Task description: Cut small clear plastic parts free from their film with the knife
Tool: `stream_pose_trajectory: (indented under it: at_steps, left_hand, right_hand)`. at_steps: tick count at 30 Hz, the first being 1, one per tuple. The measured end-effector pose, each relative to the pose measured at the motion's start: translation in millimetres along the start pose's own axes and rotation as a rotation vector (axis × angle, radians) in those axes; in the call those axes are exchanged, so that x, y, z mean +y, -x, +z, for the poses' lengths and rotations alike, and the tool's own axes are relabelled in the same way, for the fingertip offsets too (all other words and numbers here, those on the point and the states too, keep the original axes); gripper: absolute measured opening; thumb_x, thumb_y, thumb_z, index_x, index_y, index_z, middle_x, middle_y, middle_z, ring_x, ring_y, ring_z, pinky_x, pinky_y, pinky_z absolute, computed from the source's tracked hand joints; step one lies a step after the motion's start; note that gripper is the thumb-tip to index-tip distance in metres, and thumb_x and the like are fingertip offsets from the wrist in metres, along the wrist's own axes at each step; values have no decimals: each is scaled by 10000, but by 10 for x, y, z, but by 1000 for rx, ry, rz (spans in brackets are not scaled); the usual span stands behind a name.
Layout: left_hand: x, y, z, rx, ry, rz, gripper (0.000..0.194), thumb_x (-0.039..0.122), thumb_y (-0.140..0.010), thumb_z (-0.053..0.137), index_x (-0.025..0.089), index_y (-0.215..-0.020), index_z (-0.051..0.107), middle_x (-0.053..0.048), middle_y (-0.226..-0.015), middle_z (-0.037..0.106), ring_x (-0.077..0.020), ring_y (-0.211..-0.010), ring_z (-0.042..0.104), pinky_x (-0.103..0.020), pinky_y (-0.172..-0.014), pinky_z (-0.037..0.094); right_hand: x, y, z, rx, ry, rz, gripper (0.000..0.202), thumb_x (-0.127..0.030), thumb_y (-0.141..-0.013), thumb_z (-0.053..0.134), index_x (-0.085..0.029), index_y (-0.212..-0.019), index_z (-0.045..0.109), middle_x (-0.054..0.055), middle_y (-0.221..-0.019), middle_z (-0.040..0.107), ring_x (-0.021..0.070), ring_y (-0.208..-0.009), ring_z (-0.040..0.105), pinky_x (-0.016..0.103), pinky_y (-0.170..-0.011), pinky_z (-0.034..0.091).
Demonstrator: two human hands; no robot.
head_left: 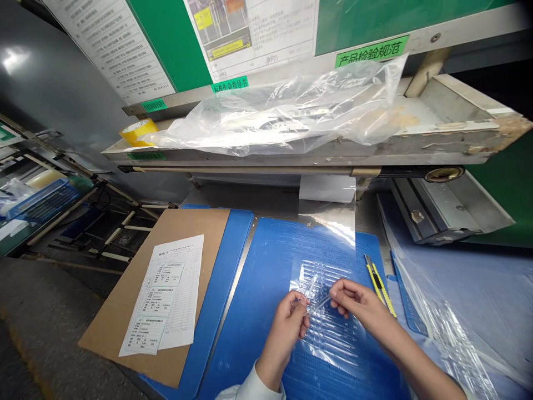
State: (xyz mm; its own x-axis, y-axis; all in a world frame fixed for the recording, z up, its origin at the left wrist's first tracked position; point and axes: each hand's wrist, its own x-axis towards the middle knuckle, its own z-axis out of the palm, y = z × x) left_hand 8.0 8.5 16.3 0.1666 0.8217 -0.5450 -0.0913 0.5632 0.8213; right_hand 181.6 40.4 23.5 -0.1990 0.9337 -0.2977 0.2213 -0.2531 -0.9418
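Observation:
My left hand (292, 318) is closed in a pinch, with a small clear piece poking up past its fingertips. My right hand (353, 299) pinches one end of a thin clear plastic strip (320, 305), which slants down toward my left fingers. Whether its other end sits in the left hand is hard to see. Beneath both hands, a clear plastic sheet (328, 341) with rows of clear ridged strips lies on the blue board (275, 250). A yellow box cutter (380, 286) rests to the right of my right hand.
Printed papers (189, 294) lie on brown cardboard (212, 239) at left. Behind the board sits a roll of clear film (327, 189). A shelf (416, 139) above holds a plastic bag (283, 119) and yellow tape (139, 132). More clear strips (456, 344) lie at right.

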Motion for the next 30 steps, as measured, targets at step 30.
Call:
stream_pose_trajectory:
  at_steps: [30]
  left_hand:
    - [140,-190,-181,251,40,149,512,666,-693,594,167,-768,508,94,-487,393,-31,-361,252,-189,-366,161]
  right_hand:
    - [251,92,-235,66,786,-883,117,-143,-934,477,-171,-941,591,37,-791,628,153,-712,587,289,-683,460]
